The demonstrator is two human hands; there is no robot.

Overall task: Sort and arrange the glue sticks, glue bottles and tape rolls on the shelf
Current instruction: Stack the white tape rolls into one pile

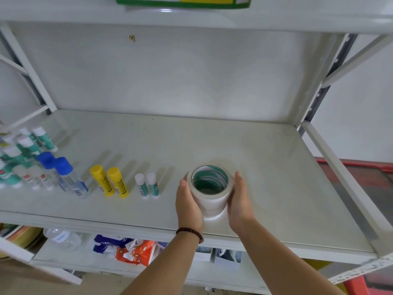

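Note:
A stack of white tape rolls [210, 199] with green cores stands near the front of the white shelf [265, 167]. My left hand [188, 203] presses its left side and my right hand [239, 201] presses its right side, both gripping the stack. Left of it stand two small green glue sticks [146, 185], two yellow glue sticks [109, 182], and two blue-capped glue bottles [63, 175]. At the far left is a cluster of several green glue sticks [27, 143] and small clear glue bottles [32, 177].
The shelf's right half and back are bare metal, bounded by a raised right rail [340, 173] and back panel [170, 77]. A lower shelf holds packets [131, 250] and a plastic bottle [63, 237]. A red frame [361, 167] lies beyond the right edge.

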